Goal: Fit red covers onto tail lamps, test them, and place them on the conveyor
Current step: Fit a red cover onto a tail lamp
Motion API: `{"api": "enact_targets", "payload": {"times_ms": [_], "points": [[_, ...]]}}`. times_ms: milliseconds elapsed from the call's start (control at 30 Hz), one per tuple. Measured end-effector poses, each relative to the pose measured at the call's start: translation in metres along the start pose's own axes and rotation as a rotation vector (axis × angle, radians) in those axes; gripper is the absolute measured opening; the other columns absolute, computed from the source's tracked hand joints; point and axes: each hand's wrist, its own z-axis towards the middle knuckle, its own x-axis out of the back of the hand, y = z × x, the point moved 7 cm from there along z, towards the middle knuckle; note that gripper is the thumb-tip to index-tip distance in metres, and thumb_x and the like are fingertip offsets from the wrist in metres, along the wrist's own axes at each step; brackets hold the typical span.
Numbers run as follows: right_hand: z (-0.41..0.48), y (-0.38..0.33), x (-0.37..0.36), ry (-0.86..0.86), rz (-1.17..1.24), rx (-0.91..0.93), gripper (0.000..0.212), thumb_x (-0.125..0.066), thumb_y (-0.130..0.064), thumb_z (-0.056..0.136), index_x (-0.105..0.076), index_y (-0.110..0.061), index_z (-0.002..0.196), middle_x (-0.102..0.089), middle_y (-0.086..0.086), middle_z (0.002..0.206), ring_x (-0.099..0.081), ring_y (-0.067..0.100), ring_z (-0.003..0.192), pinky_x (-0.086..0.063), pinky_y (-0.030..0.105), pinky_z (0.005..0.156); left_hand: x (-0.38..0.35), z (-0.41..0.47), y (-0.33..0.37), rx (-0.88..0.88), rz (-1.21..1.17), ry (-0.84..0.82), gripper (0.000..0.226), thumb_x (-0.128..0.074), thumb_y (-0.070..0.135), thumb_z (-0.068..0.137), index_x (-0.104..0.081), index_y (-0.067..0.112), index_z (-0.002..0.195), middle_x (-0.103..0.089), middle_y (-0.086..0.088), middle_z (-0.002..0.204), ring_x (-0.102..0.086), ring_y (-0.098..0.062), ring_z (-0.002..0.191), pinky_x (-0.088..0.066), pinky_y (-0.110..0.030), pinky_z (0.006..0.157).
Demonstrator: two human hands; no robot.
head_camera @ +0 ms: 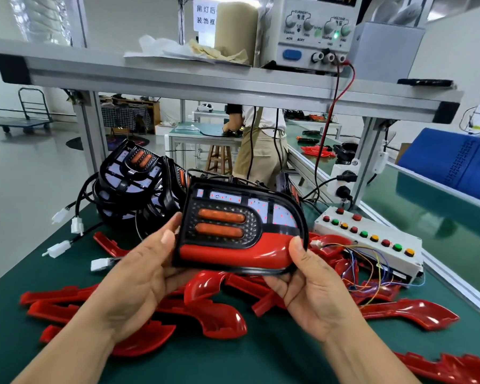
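Fingers of our left hand (139, 273) and right hand (313, 289) grip the tail lamp (233, 231) by its edges; we judge it light, stiff.

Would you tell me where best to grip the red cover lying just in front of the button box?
Pinch the red cover across its narrow arm, from above on the near side: it lies flat on the green mat, with loose wires and the button box behind it.
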Motion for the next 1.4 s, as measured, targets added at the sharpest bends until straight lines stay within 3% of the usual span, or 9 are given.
{"api": "enact_targets", "payload": {"times_ms": [133,233,433,700,867,1000,1100,1300,1400], "points": [[0.003,-0.007,0.012,0.094,0.160,0.039,0.030,-0.064,-0.035,0.076,-0.079,-0.009,0.078,-0.072,0.008,0.072,-0.063,0.010,0.051,-0.057,0.024,0.051,0.042,-0.005,0.021,-0.079,0.639,0.401,0.010,-0.066,0.025,0.092,-0.073,0.031,0.093,-0.076,0.009,0.090,-0.071,-0.009,0.090,-0.050,-0.021,0.075],[0.004,-0.007,0.017,0.138,0.216,0.038,0.029,-0.066,-0.035,0.074,-0.079,-0.009,0.077,-0.072,0.009,0.075,-0.068,0.013,0.058,-0.058,0.025,0.052,0.022,-0.008,0.013,-0.056,1.021,0.203,0.017,-0.079,0.025,0.081,-0.072,0.039,0.089,-0.073,0.016,0.084,-0.065,0.006,0.081,-0.047,-0.009,0.076],[0.003,-0.003,0.016,0.123,0.212,0.033,0.028,-0.065,-0.033,0.075,-0.079,-0.009,0.077,-0.072,0.009,0.075,-0.066,0.013,0.056,-0.058,0.025,0.052,-0.009,-0.005,-0.016,0.008,1.429,-0.082,0.059,-0.073,0.042,0.082,-0.044,0.053,0.132,-0.043,0.022,0.124,-0.045,-0.003,0.120,-0.037,-0.023,0.106],[0.003,-0.005,0.021,0.159,0.208,0.037,0.027,-0.066,-0.033,0.076,-0.079,-0.009,0.081,-0.073,0.011,0.082,-0.070,0.016,0.064,-0.058,0.026,0.055,0.014,-0.008,0.024,-0.259,0.941,0.234,0.012,-0.072,0.038,0.079,-0.067,0.040,0.090,-0.069,0.016,0.089,-0.063,-0.001,0.085,-0.047,-0.017,0.080],[0.003,-0.005,0.025,0.193,0.266,0.034,0.034,-0.068,-0.031,0.076,-0.071,-0.003,0.095,-0.072,0.015,0.086,-0.071,0.019,0.067,-0.058,0.027,0.053,0.031,-0.010,0.033,-0.240,0.487,0.342,0.022,-0.047,0.047,0.085,-0.062,0.030,0.083,-0.057,-0.013,0.092,-0.058,-0.021,0.090,-0.051,-0.032,0.087],[0.001,0.000,0.019,0.164,0.249,0.001,0.033,-0.066,-0.030,0.077,-0.075,0.000,0.086,-0.072,0.019,0.083,-0.069,0.020,0.060,-0.057,0.027,0.048,0.042,-0.010,0.045,-0.260,0.404,0.373,0.034,-0.039,0.053,0.088,-0.060,0.026,0.085,-0.061,0.002,0.097,-0.062,-0.007,0.102,-0.052,-0.038,0.090],[-0.001,0.005,0.011,0.128,0.253,-0.027,0.034,-0.064,-0.030,0.077,-0.076,0.001,0.083,-0.071,0.019,0.081,-0.069,0.020,0.058,-0.057,0.027,0.047,0.038,-0.007,0.057,-0.364,0.254,0.450,0.028,-0.037,0.050,0.088,-0.059,0.037,0.078,-0.066,-0.010,0.105,-0.067,-0.020,0.100,-0.057,-0.038,0.076],[-0.003,0.009,0.005,0.078,0.207,-0.047,0.032,-0.063,-0.030,0.077,-0.078,-0.003,0.082,-0.067,0.015,0.072,-0.060,0.015,0.051,-0.057,0.026,0.049,0.019,0.010,0.087,-0.533,0.521,0.567,0.013,-0.039,0.048,0.095,-0.038,0.048,0.108,-0.046,0.001,0.087,-0.059,-0.018,0.075,-0.057,-0.054,0.076],[-0.003,0.008,0.004,0.048,0.155,-0.026,0.030,-0.062,-0.029,0.077,-0.078,-0.005,0.081,-0.067,0.017,0.076,-0.061,0.019,0.057,-0.057,0.026,0.052,0.006,0.018,0.124,-0.687,0.849,0.550,0.055,-0.066,0.011,0.091,-0.027,0.040,0.117,-0.042,0.016,0.098,-0.055,0.008,0.088,-0.053,-0.019,0.072]]}}
